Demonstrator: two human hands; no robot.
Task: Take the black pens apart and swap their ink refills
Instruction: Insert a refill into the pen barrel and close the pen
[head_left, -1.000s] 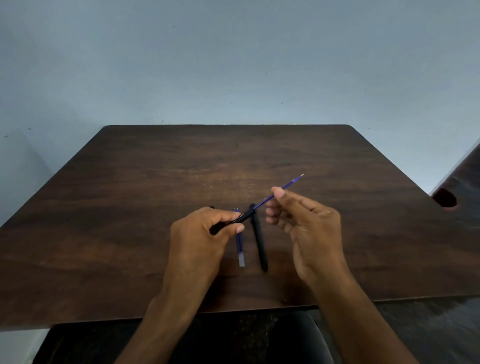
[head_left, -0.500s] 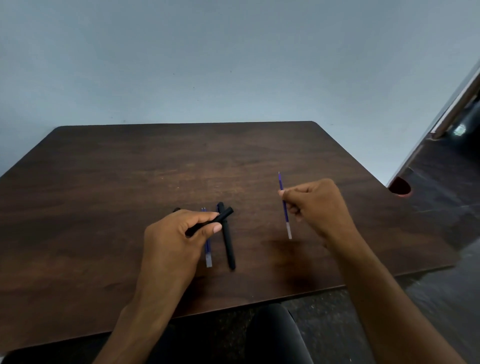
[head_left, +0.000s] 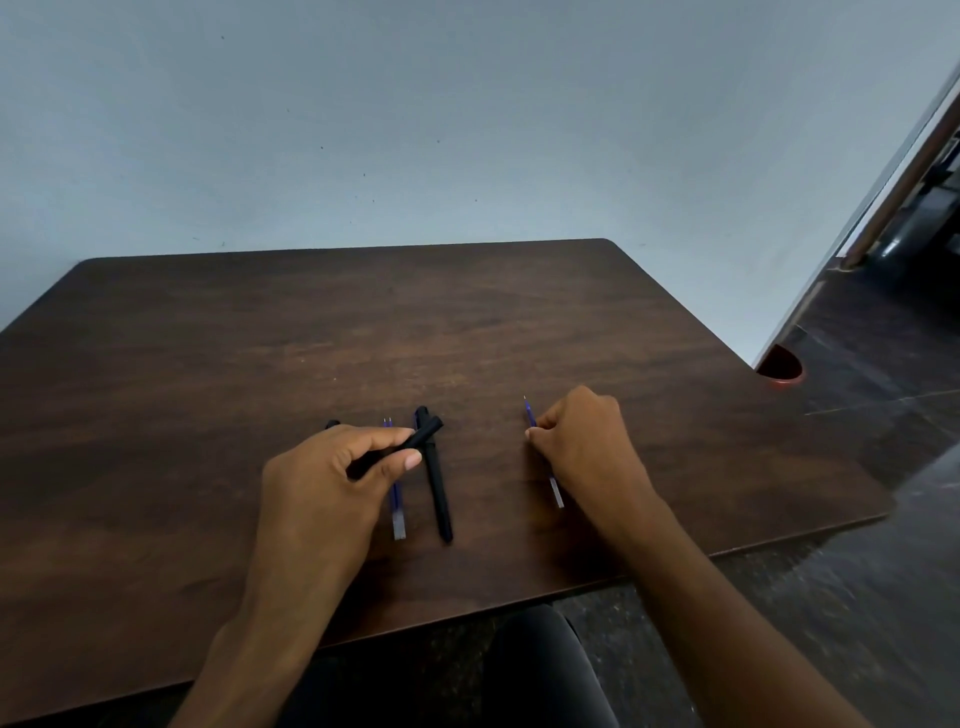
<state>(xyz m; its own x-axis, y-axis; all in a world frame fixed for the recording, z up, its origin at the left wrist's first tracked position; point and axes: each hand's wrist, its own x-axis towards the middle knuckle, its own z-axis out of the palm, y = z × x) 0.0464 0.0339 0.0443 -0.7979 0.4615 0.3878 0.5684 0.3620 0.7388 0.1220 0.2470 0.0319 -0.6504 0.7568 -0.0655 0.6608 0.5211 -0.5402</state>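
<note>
My left hand (head_left: 332, 478) grips a black pen barrel (head_left: 423, 434) between thumb and fingers, its open end pointing up and right, a little above the table. Under that hand lies a blue ink refill (head_left: 397, 506), tip pointing away from me. Beside it on the right lies a second black pen barrel (head_left: 437, 493), lengthwise. My right hand (head_left: 584, 447) pinches another blue refill (head_left: 530, 415) and holds it down at the dark wooden table (head_left: 208, 364); its clear end (head_left: 557, 492) shows below the hand. A small black part (head_left: 332, 424) peeks out behind my left hand.
The table's near edge runs just in front of my forearms. A dark floor and a red-rimmed round opening (head_left: 779, 366) lie to the right. A pale wall stands behind the table. Something dark and rounded (head_left: 540, 670) sits below the near edge.
My right hand pulled the blue refill out of the barrel held by my left hand, carried it right and lowered it to the table. The camera view shifted right.
</note>
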